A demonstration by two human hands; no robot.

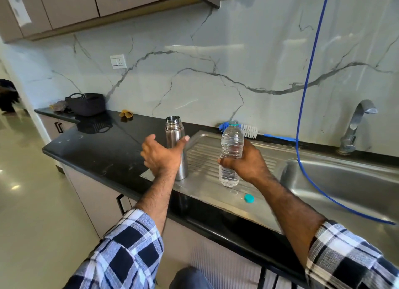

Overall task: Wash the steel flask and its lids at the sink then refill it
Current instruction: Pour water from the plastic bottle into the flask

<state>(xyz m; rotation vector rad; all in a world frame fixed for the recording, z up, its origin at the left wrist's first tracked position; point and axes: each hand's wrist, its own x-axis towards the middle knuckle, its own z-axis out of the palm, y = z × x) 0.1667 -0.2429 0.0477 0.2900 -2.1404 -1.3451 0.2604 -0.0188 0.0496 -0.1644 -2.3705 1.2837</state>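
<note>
The steel flask stands upright with its mouth uncovered at the left end of the steel draining board. My left hand is spread in front of it, thumb against its right side and fingers apart, not closed round it. My right hand grips a clear plastic water bottle, uncapped, upright, its base resting on the draining board. The bottle's teal cap lies on the board near the front edge. No flask lids are in view.
Right of the board is the sink basin with a tap behind it. A blue hose hangs into the basin. A blue bottle brush lies along the wall. A black basket sits far left on the black counter.
</note>
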